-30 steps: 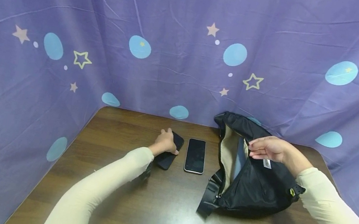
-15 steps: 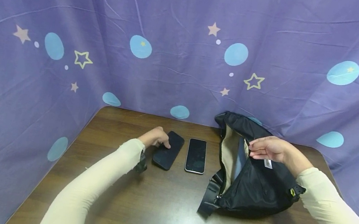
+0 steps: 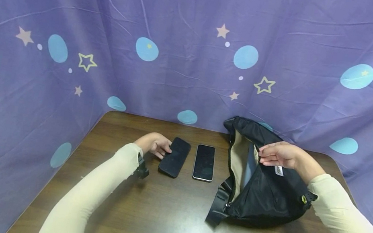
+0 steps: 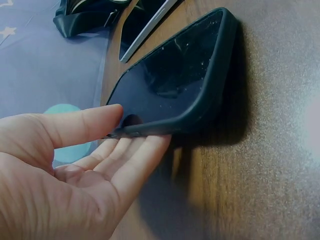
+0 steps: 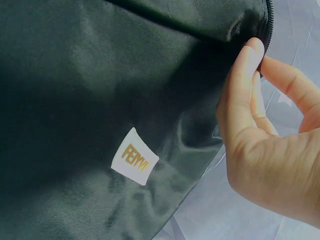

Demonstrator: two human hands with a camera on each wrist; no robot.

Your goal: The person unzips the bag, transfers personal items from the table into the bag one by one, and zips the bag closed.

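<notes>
My left hand (image 3: pixel 157 145) pinches the left long edge of a black smartphone (image 3: pixel 174 158) in a dark case. In the left wrist view the thumb lies over the screen's edge and the fingers (image 4: pixel 142 160) reach under the case, the phone tilted above the wood. A black fabric bag (image 3: pixel 268 199) lies on the right, its zipped mouth gaping to show a beige lining (image 3: pixel 238 153) and something blue-grey inside. With thumb and fingertips my right hand (image 3: pixel 284 155) pinches the zipper edge of that mouth. A white label (image 5: pixel 135 157) is sewn on the bag's front.
A second smartphone (image 3: pixel 204 163), silver-rimmed, lies face up between the first phone and the bag. The bag's black strap (image 3: pixel 218 205) trails on the wooden table (image 3: pixel 156 217). A purple patterned curtain (image 3: pixel 189 52) hangs along the table's back and left edges.
The left hand has slid left from across the phone's top to its left edge, uncovering the screen, and now grips that edge. The right hand and the bag have stayed put.
</notes>
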